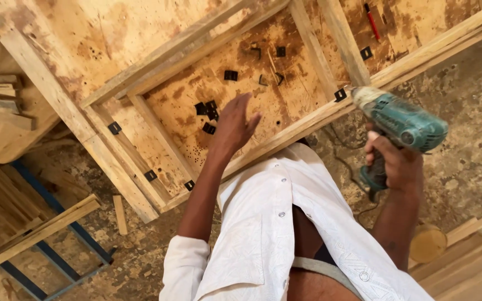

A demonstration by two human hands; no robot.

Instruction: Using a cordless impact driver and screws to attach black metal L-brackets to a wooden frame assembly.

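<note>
Left hand point(234, 124) is released, fingers spread, hovering just above the loose small black metal brackets point(207, 111) lying on the stained plywood surface point(85, 39). Right hand point(394, 161) is clenched round the grip of the teal cordless drill point(403, 124), held off the near edge, its nose beside the pale wooden frame point(302, 125).

Risks, as judged:
- The drill bit sits near the frame's corner bracket; a slip could mar the rail.
- The spread left hand could scatter the brackets.

Count: one drill; one frame; about nine loose brackets ahead of the left hand; at least five fixed at joints; one red pencil point(371, 21) beyond.
</note>
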